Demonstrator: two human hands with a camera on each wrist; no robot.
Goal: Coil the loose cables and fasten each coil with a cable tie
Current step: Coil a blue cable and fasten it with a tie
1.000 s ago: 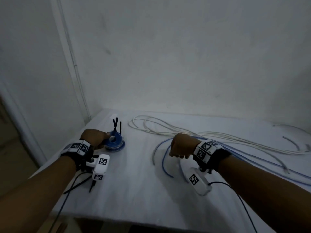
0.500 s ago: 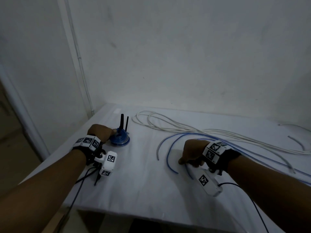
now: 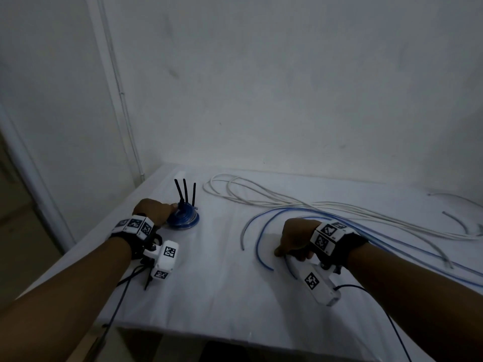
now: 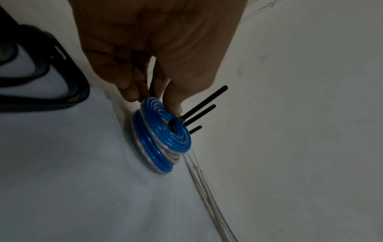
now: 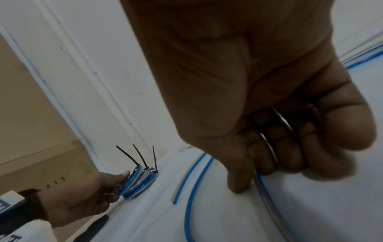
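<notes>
Head | left hand grips round glossy blue coils

A stack of blue-and-white coils bound with black cable ties standing upright; right of the stack, loose blue cables and white cables sprawl.

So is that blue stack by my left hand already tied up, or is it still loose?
Tied. The blue coils sit wound tight, with black cable ties cinched around them, tails sticking up. The left hand pinches their edge.
</notes>
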